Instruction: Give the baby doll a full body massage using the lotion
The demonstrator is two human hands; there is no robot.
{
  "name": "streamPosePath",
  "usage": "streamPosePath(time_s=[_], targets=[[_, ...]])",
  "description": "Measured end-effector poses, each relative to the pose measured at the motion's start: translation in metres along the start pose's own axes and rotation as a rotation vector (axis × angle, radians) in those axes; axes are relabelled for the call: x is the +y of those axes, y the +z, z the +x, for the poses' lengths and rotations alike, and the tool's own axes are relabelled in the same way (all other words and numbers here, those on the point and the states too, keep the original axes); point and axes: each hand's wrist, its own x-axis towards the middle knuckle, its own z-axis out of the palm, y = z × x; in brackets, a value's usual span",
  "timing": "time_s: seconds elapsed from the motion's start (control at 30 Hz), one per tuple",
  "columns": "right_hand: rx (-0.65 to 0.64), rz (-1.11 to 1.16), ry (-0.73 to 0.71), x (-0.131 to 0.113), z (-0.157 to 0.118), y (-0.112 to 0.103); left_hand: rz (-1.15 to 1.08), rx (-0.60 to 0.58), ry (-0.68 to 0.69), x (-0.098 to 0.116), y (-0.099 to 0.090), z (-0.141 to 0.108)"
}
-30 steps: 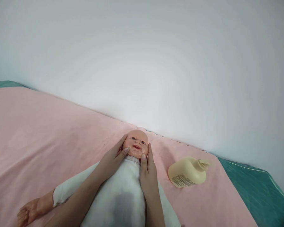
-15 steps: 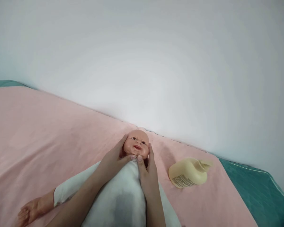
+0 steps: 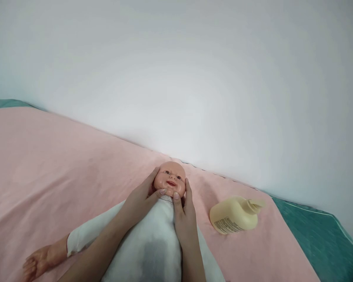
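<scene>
A baby doll [image 3: 170, 179] in a pale whitish outfit [image 3: 147, 243] lies on its back. My left hand [image 3: 142, 199] cups one side of the doll's head, thumb on the chin. Against the other cheek rests my right hand [image 3: 186, 213], its thumb also by the chin near the collar. Both hands hold the head between them; the fingers behind it are partly hidden. The doll's bare arm [image 3: 44, 260] stretches out at the lower left. Its other arm is mostly covered by my right forearm or out of view.
A yellow pump bottle [image 3: 233, 215] with printed text stands on the pink cloth [image 3: 61, 156], right of the doll. Green fabric [image 3: 317, 231] shows at the right edge and far left. A plain pale wall [image 3: 176, 78] rises behind the cloth.
My thumbs have shifted slightly apart and up along the doll's chin, so more of the collar shows. The bottle and the doll's body stay in place.
</scene>
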Motion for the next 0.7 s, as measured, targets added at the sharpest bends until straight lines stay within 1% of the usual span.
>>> streamPosePath(time_s=[0.27,0.5,0.7], targets=[[-0.006,-0.023,-0.001,0.006,0.003,-0.003,0.067,0.019,0.046,0.003,0.0,0.0],[0.016,0.019,0.029,-0.008,-0.002,0.0,0.064,0.022,0.011,0.013,-0.001,-0.005],[-0.025,0.029,0.04,-0.006,-0.002,0.002,-0.003,-0.01,0.018,0.001,0.002,-0.001]])
